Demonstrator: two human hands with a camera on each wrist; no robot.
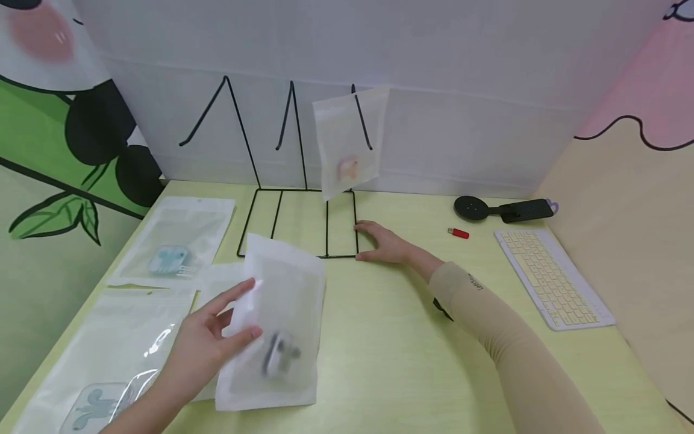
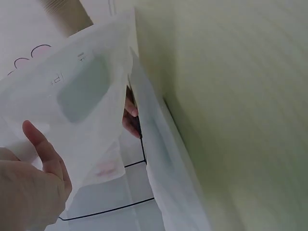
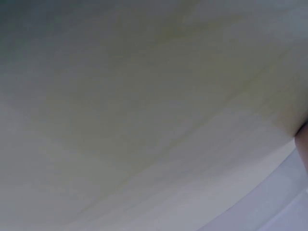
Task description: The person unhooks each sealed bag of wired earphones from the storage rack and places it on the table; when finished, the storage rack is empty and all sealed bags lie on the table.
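Note:
My left hand (image 1: 208, 343) pinches the left edge of a white translucent zip pouch (image 1: 287, 271), held up over the table, with a small blurred dark-and-white item inside. At the right side of a black wire display rack (image 1: 327, 229), my right hand (image 1: 387, 243) grips the base, thumb at the front corner and fingers farther back. Three bent wire hooks rise behind the base. On the rightmost hook hangs another white pouch (image 1: 349, 138) with a small pinkish item. The left wrist view shows the pouch (image 2: 91, 115) close up, the right hand's fingers (image 2: 130, 115) beyond it.
Two flat pouches (image 1: 184, 226) with pale blue items lie at the table's left, and another lies partly under the held one. To the right are a red USB stick (image 1: 458, 232), a black round-headed object (image 1: 472, 208) with a handle, and a white keyboard (image 1: 553, 277).

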